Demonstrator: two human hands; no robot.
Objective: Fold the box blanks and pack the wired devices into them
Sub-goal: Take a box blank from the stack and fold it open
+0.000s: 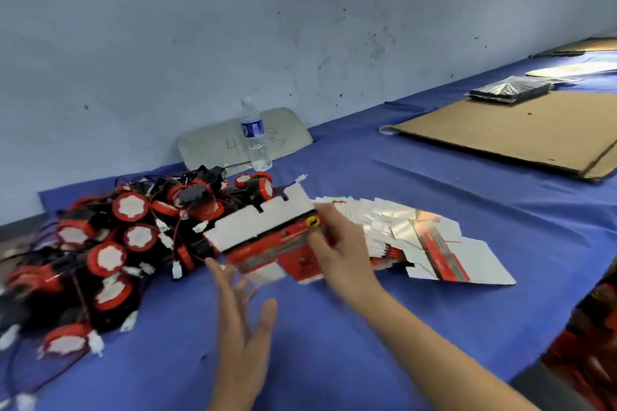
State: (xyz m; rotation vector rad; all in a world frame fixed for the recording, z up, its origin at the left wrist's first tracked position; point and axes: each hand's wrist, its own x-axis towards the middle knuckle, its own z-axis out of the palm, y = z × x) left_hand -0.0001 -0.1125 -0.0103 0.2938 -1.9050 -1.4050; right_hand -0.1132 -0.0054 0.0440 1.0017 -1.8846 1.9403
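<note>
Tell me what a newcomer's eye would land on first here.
The tangled heap of red-and-black wired devices on the left of the blue table grabs attention first. Beside it, the right hand grips a red-and-white box blank while the left hand hovers open just below. A fanned stack of flat blanks lies to the right.

left hand [242, 320]: fingers spread, holding nothing | right hand [340, 243]: fingers curled, gripping

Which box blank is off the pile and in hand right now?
The red box blank gripped by the right hand, beside the wired devices; the others lie fanned on the cloth.
</note>
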